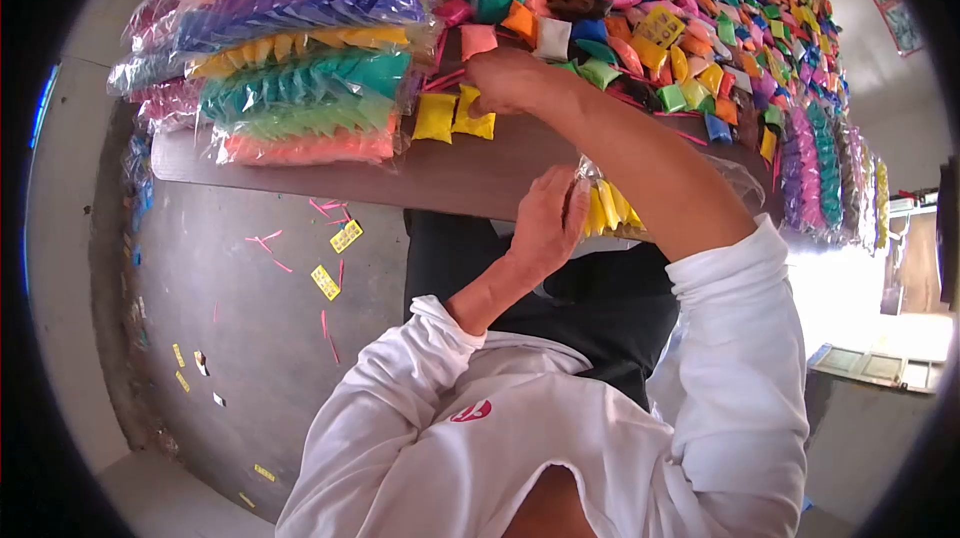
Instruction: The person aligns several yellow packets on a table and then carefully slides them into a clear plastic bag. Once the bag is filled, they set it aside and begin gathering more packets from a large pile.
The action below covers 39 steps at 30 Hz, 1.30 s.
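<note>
Print on the small yellow card [661, 26] is too small to read. The left hand [545, 223] has its grip pinching a clear plastic bag of yellow sachets [612, 208] at the brown worktop [450, 178] edge. The right hand [505, 81] curls over two loose yellow sachets [455, 116]; whether its grip pinches them cannot be told.

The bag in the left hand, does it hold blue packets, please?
No, the clear bag gripped by the left hand holds yellow packets.

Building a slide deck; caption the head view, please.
At a table, the right hand touches yellow packets while the left hand holds a clear bag of more.
</note>
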{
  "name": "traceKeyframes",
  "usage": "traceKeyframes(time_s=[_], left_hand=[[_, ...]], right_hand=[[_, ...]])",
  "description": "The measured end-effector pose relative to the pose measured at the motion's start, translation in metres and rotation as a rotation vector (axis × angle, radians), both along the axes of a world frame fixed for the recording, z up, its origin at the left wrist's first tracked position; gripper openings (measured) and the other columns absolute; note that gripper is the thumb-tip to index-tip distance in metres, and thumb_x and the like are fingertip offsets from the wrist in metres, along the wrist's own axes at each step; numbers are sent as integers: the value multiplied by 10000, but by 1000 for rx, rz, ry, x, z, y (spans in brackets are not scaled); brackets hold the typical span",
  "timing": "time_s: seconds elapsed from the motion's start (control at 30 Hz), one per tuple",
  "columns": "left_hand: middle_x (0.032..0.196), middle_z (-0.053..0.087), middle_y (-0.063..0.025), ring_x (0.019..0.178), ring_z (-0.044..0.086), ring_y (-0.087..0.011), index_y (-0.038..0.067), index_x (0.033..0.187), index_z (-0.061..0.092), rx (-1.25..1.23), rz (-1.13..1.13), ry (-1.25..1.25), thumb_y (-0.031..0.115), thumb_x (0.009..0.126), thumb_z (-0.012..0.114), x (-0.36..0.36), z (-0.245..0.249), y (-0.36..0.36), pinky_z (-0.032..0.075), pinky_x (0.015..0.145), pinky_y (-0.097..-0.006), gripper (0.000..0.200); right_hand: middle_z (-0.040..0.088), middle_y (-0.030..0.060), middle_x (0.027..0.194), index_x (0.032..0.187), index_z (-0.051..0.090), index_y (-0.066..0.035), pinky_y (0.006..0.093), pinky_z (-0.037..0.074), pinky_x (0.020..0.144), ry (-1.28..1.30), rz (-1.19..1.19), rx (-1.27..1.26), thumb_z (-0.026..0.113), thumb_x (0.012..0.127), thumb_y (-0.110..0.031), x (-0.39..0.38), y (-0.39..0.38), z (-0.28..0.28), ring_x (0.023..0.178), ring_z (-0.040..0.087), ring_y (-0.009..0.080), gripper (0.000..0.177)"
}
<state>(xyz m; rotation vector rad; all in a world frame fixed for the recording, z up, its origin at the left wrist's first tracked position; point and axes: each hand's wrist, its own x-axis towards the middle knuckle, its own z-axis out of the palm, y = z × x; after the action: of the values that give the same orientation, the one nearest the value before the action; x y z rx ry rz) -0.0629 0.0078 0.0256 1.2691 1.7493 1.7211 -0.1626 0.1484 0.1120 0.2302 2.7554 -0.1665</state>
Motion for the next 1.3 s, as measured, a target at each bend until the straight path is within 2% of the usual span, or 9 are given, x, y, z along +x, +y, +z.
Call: traceKeyframes(time_s=[0.1, 0.23, 0.47, 0.7, 0.9, 1.0, 1.1, 1.2, 1.3], left_hand=[[980, 594, -201, 896, 560, -431, -1, 1033, 557, 16, 3, 0, 124, 951, 511, -1, -1, 0, 464, 790, -465, 155], [987, 604, -189, 906, 569, -415, 2, 1013, 568, 77, 24, -9, 123, 952, 515, 0, 2, -1, 471, 797, -454, 146], [987, 611, -184, 920, 571, -404, 7, 1013, 574, 63, 14, -26, 122, 957, 518, 1, 1, 1, 469, 815, -446, 140], [989, 608, -189, 918, 568, -413, 3, 1030, 573, 125, 9, -9, 116, 954, 515, -1, -2, 2, 467, 816, -450, 148], [965, 607, -201, 910, 568, -422, 1, 1007, 582, 47, 26, 34, 120, 949, 511, -2, -3, 0, 468, 822, -460, 150], [888, 602, -204, 816, 594, -386, -8, 967, 592, -14, 31, -64, 152, 968, 503, 3, -6, 1, 479, 740, -437, 183], [818, 585, -184, 723, 583, -313, -6, 965, 594, 2, 23, -43, 173, 986, 498, 3, -6, 2, 458, 651, -397, 204], [794, 574, -131, 689, 556, -236, -3, 996, 601, 46, 32, -59, 183, 1001, 486, 3, -11, 3, 445, 629, -362, 219], [823, 596, -92, 711, 558, -170, -4, 1037, 605, 72, 35, -38, 190, 1015, 467, 4, -6, 5, 453, 640, -318, 239]], right_hand=[[653, 216, 920, 925, 661, 37, 435, 498, 758, -132, 78, 22, 713, 767, -400, -13, 12, -5, 874, 639, 347, 467], [584, 180, 781, 801, 569, 54, 416, 440, 664, 65, 161, -244, 684, 784, -413, -3, 26, 29, 739, 565, 309, 482], [665, 206, 903, 1004, 648, 59, 405, 489, 759, -92, 262, -211, 683, 799, -394, -53, 6, -9, 859, 625, 318, 498], [678, 191, 866, 964, 669, 37, 418, 496, 689, -142, 145, -208, 773, 693, -367, -53, -19, -1, 805, 651, 302, 498], [654, 142, 792, 887, 655, 27, 398, 474, 642, 71, 199, -266, 782, 677, -336, -23, 2, 28, 751, 631, 260, 438], [619, 122, 747, 898, 643, 25, 381, 462, 644, 286, 63, -359, 763, 698, -310, 35, 14, 82, 712, 593, 221, 409], [659, 116, 827, 1027, 661, -7, 360, 500, 696, 703, 86, -145, 750, 719, -315, 116, 37, 121, 752, 630, 226, 445], [643, 65, 833, 996, 648, -61, 311, 503, 690, 780, -289, -228, 736, 796, -268, 225, 22, 158, 745, 611, 145, 301], [641, 82, 836, 1082, 634, -15, 302, 487, 689, 793, -516, -164, 742, 738, -255, 312, 38, 132, 754, 600, 124, 433]])
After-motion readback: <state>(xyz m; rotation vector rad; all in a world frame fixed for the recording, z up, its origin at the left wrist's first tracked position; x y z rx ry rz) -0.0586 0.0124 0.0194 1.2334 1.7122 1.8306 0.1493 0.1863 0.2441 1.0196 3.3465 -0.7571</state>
